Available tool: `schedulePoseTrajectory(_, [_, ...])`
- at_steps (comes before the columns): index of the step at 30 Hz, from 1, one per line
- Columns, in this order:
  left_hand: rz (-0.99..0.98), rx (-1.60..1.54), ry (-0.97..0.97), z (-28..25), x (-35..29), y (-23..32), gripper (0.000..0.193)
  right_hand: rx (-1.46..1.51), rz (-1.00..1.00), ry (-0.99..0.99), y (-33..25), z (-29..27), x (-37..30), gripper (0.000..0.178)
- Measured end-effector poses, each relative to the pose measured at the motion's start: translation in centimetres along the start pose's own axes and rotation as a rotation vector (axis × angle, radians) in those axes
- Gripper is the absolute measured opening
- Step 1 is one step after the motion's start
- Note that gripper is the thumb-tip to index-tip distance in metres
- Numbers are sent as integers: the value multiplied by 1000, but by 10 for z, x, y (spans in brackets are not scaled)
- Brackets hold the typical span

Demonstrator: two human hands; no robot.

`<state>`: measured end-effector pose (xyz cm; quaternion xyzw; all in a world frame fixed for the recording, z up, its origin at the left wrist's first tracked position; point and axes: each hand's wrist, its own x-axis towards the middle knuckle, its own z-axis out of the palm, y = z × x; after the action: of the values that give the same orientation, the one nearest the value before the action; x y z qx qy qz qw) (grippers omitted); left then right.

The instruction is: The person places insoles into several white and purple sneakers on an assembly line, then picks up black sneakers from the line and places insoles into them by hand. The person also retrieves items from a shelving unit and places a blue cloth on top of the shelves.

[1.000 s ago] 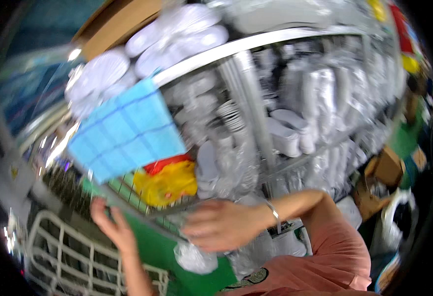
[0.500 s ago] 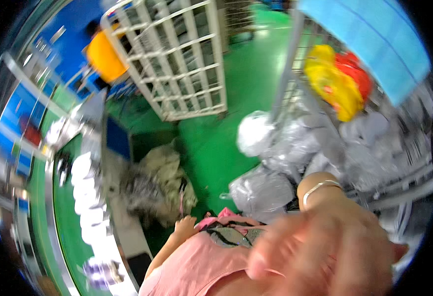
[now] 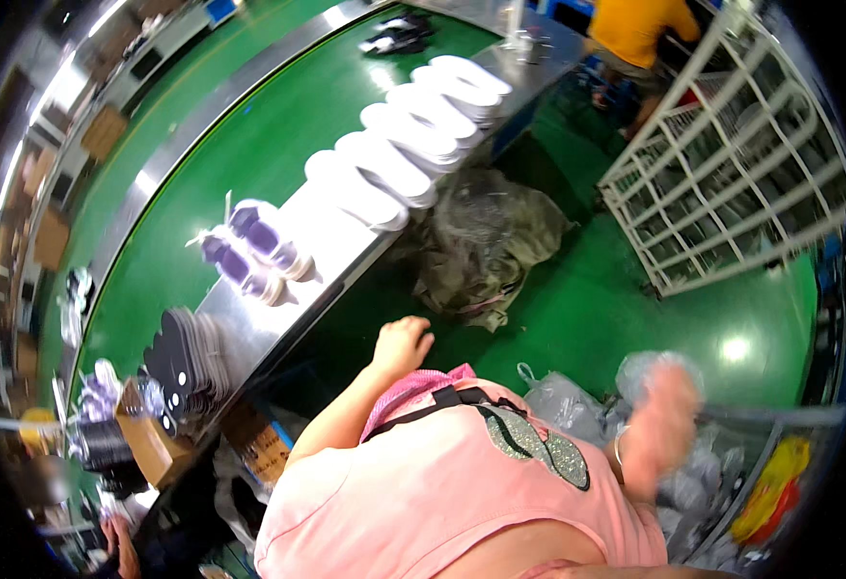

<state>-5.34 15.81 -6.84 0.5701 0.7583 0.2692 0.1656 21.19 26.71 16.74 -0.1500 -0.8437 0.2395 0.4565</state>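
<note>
My left hand (image 3: 404, 347) hangs in front of my pink top, beside the metal workbench (image 3: 267, 323). Its fingers are loosely bent and apart, with nothing in them. Motion smears my right hand (image 3: 662, 425), with a bracelet at the wrist, over clear plastic bags (image 3: 566, 405) at the right; its fingers cannot be made out. On the bench stands a pair of purple and white shoes (image 3: 255, 251). Several stacks of white insoles (image 3: 384, 164) are lined up beyond them, and stacked black insoles (image 3: 191, 362) sit nearer.
A big plastic sack (image 3: 491, 241) lies on the green floor past the bench. At the far right stands a white cage trolley (image 3: 732, 164), near a person in orange (image 3: 635, 34). Yellow bags (image 3: 775, 482) lie low right. Another person's hands (image 3: 119, 545) show beside an open carton (image 3: 148, 434).
The view has swung left, so the bench, shoes and insoles now show broadly. My right hand has dropped from close before the camera to over the bags. My left hand is still free.
</note>
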Motion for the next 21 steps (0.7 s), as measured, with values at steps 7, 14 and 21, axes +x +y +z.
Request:
schedulePoseTrajectory(7, [-462, -148, 769, -133, -10, -89, 14, -188, 272, -781, 116, 192, 11, 25])
schedulePoseTrajectory(14, [-920, -655, 1136, -161, -37, -194, 46, 57, 306, -755, 119, 335, 91, 21])
schedulePoseTrajectory(21, [-942, -950, 1161, -145, -25, -212, 49, -117, 0, -838, 159, 414, 125, 28])
